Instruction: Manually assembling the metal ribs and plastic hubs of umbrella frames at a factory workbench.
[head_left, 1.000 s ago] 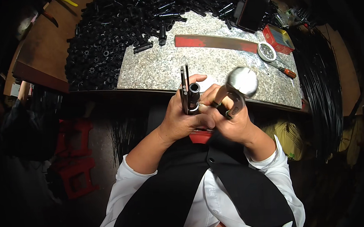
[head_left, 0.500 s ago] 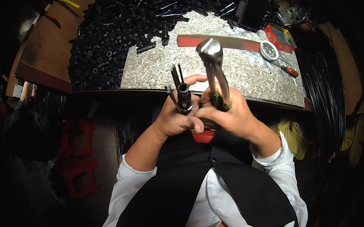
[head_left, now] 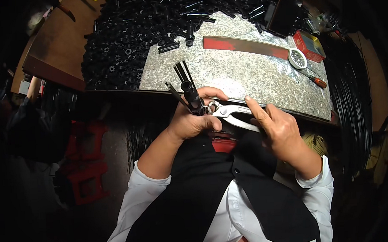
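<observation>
My left hand [head_left: 190, 124] is closed around a black tubular piece [head_left: 192, 94] with a hollow top, held upright and tilted slightly left. Several thin black rods [head_left: 182, 71] stick up beside the tube from the same grip. In my right hand [head_left: 281, 130] is a pair of metal pincers [head_left: 233, 111], lying sideways with the jaws toward the left. Those jaws meet the lower collar of the tubular piece, between my left thumb and fingers. The right index finger is stretched out along the tool, and its handle ends are hidden by the palm.
A heap of small black parts [head_left: 121, 50] covers the left of the speckled worktop [head_left: 244, 82]. Toward the back lie a red-and-brown flat bar [head_left: 242, 47], a white bowl [head_left: 303, 66] of small metal bits, a screwdriver [head_left: 318, 82] and a red box [head_left: 304, 42]. Long black rods [head_left: 349, 101] hang at right.
The pincers have swung from upright, jaws up, to sideways with the jaws against the tubular piece. My right hand has moved right and its index finger has straightened.
</observation>
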`<state>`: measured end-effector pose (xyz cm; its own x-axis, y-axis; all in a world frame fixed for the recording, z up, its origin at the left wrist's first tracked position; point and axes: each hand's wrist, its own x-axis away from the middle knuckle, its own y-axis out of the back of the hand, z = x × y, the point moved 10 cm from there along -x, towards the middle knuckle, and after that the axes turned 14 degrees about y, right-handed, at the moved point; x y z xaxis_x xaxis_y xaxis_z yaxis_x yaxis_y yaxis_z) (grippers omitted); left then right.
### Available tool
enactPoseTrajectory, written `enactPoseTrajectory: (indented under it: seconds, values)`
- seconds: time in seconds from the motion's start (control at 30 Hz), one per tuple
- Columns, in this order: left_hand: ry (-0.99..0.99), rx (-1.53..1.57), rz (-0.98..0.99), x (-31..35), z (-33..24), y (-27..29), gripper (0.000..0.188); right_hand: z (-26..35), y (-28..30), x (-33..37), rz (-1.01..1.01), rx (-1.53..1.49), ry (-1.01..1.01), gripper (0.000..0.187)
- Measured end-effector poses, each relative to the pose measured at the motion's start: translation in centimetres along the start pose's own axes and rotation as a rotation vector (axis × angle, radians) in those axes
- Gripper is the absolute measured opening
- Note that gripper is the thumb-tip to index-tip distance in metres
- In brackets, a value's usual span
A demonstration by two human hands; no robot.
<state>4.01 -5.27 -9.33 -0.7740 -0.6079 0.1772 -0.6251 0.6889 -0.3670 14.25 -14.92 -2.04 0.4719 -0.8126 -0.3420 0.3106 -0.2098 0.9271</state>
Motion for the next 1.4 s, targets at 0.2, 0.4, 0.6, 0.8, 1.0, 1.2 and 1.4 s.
enactPoseTrajectory:
  seconds: [0.2, 0.4, 0.6, 0.8, 1.0, 1.2, 1.4]
  values:
    - [0.037, -0.077, 0.077, -0.3, 1.2, 0.0, 0.085, 0.1, 0.3, 0.8, -0.008, 0.223, 0.026, 0.062]
    - [-0.003, -0.179, 0.088, -0.5, 1.0, -0.7, 0.084, 0.6, 1.3, 0.8, -0.038, 0.357, 0.085, 0.06]
    - [0.004, -0.147, 0.046, -0.5, 1.4, -0.6, 0.083, 0.7, 1.4, 0.9, 0.001, 0.347, 0.088, 0.061]
    - [-0.066, -0.145, -0.039, -0.2, 0.0, -1.0, 0.082, -0.4, 0.5, 1.1, 0.035, 0.007, -0.04, 0.067]
    - [-0.006, -0.123, 0.033, -0.5, 0.8, -0.7, 0.083, 0.0, 2.2, 0.4, -0.058, 0.114, 0.077, 0.065]
    - [0.066, -0.099, 0.094, -0.6, 1.6, -1.6, 0.075, 0.3, 2.2, 1.8, 0.109, 0.193, 0.052, 0.063]
    - [-0.094, -0.376, -0.024, -0.2, 0.4, -1.3, 0.031, 1.8, 2.6, 1.4, 0.093, 0.272, 0.115, 0.061]
